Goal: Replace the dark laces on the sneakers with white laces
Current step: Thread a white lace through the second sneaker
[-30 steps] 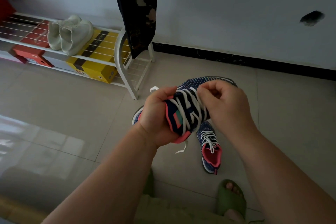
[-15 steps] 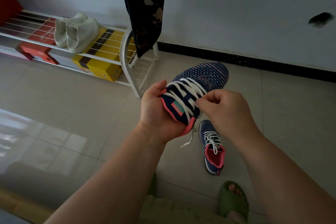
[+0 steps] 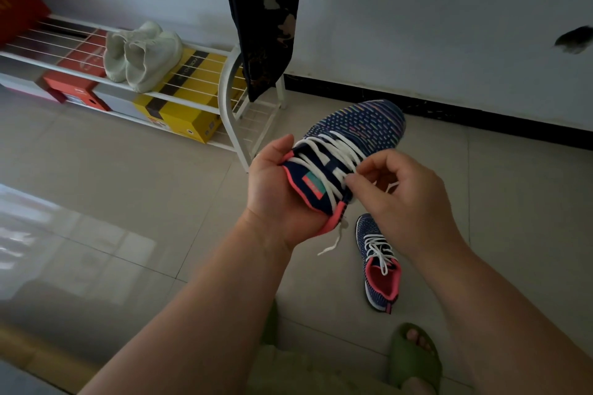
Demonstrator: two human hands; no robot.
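Change: since the earlier frame the held sneaker (image 3: pixel 349 151) is seen tilted up, so that its toe now points away toward the wall, and the right hand has been brought down to the lower lace rows near the tongue.
Left hand: the left hand (image 3: pixel 276 189) is wrapped under the heel and collar of the held sneaker, fingers curled round it, thumb up by the collar edge.
Right hand: the right hand (image 3: pixel 404 199) is held beside the tongue, and a strand of the white lace (image 3: pixel 333 154) is pinched between thumb and forefinger; the other fingers are loosely curled.
Lace state: white lace is already threaded across the visible eyelet rows; one loose end (image 3: pixel 333 242) hangs below the heel. No dark lace can be made out.
Second sneaker: the other sneaker (image 3: pixel 380 263) lies on the floor (image 3: pixel 144 189) below the hands, also carrying white lace.
Progress: judged as late, with tightening and evening of the rows left.
Doing it well: slack is best drawn out row by row from toe to collar, the shoe being kept steady, so that both ends finish at equal length.
Risk: a hard pull on one strand may draw the loose end back through its eyelet.
Surroundings: a white shoe rack (image 3: pixel 231 99) with pale shoes (image 3: pixel 141 54) and boxes stands by the wall.
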